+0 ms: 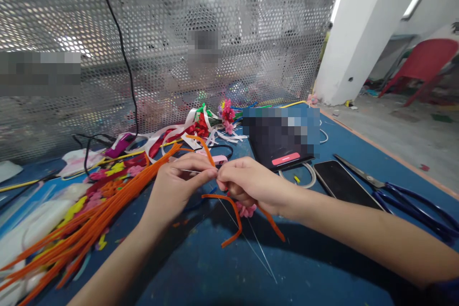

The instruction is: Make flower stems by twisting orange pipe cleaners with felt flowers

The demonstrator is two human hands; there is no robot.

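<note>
My left hand (181, 179) pinches thumb to forefinger where an orange pipe cleaner (205, 146) meets the fingertips; a thin wire or needle (186, 169) runs across its fingers. Curled closed, my right hand (247, 181) touches the left at the fingertips. Out of its fist hang bent orange ends (236, 213) and a straighter one (274, 224), apparently of the same material. Beneath the right hand shows part of a pink flower (246, 209). Thin pale wires (263, 248) trail down towards the blue table (201, 267). The exact join between the fingers is hidden.
A bundle of orange pipe cleaners (118, 193) lies left over colourful scraps. Flowers (227, 112) and ribbons lie behind. To the right are a tablet (258, 146), a phone (346, 185) and blue-handled scissors (405, 196). A perforated metal screen (229, 67) borders the back.
</note>
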